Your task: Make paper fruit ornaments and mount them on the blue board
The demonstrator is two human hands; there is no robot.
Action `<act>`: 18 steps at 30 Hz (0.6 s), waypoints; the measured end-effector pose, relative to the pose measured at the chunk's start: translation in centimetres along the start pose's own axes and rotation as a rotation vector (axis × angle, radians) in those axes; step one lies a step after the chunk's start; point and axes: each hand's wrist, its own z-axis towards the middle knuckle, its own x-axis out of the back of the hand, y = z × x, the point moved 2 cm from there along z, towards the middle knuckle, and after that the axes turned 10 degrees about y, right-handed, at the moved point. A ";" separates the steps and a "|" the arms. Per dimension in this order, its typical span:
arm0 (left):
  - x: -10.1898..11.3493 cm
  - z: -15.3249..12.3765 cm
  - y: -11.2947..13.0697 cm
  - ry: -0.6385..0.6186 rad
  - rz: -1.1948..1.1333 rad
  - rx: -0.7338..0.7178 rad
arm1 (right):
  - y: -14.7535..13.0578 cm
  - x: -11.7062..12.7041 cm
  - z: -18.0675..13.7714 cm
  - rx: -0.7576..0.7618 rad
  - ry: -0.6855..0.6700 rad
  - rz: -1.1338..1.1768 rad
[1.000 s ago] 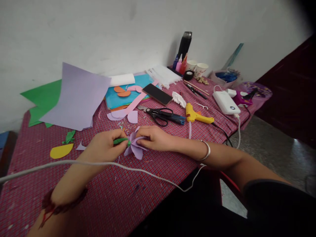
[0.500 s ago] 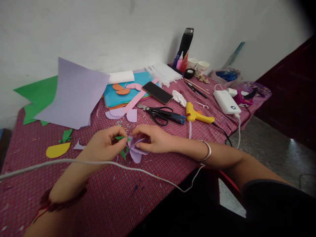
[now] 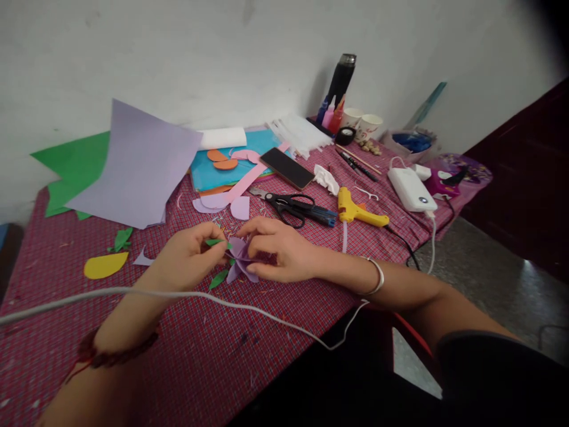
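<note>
A lilac paper flower (image 3: 240, 261) lies on the red checked tablecloth (image 3: 186, 350) between my hands. My left hand (image 3: 189, 261) is closed in a pinch on a small green paper leaf (image 3: 216, 242) at the flower's left side. A second green leaf (image 3: 218, 279) hangs below it. My right hand (image 3: 278, 252) is closed on the flower's petals from the right, with its fingertips pressed on them.
Behind the hands lie black scissors (image 3: 291, 206), a yellow glue gun (image 3: 355, 210), a phone (image 3: 287, 168), a white power bank (image 3: 411, 188) and lilac (image 3: 137, 166) and green paper sheets (image 3: 73, 163). A white cable (image 3: 178, 295) crosses my forearms. The table edge runs at the right front.
The flower has turned in my hands and a second green leaf now shows below it. My left hand has shifted its pinch to the leaf at the flower's upper left.
</note>
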 end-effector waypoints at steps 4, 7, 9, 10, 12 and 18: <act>0.2 0.1 -0.2 0.045 0.029 0.002 | 0.3 -0.3 -0.2 0.001 -0.017 -0.104; 0.2 0.2 -0.1 0.074 0.051 0.019 | 0.2 -0.3 -0.3 0.042 -0.002 -0.173; 0.2 0.2 -0.1 0.079 0.037 0.042 | 0.0 -0.3 -0.3 0.070 -0.018 -0.236; 0.1 0.2 0.0 0.081 0.026 0.049 | -0.1 -0.3 -0.3 0.085 -0.035 -0.260; 0.1 0.2 0.0 0.084 0.025 0.047 | -0.3 -0.3 -0.3 0.116 -0.076 -0.274; 0.0 0.3 -0.6 0.086 0.027 0.020 | -0.4 -0.2 -0.1 0.101 -0.140 -0.268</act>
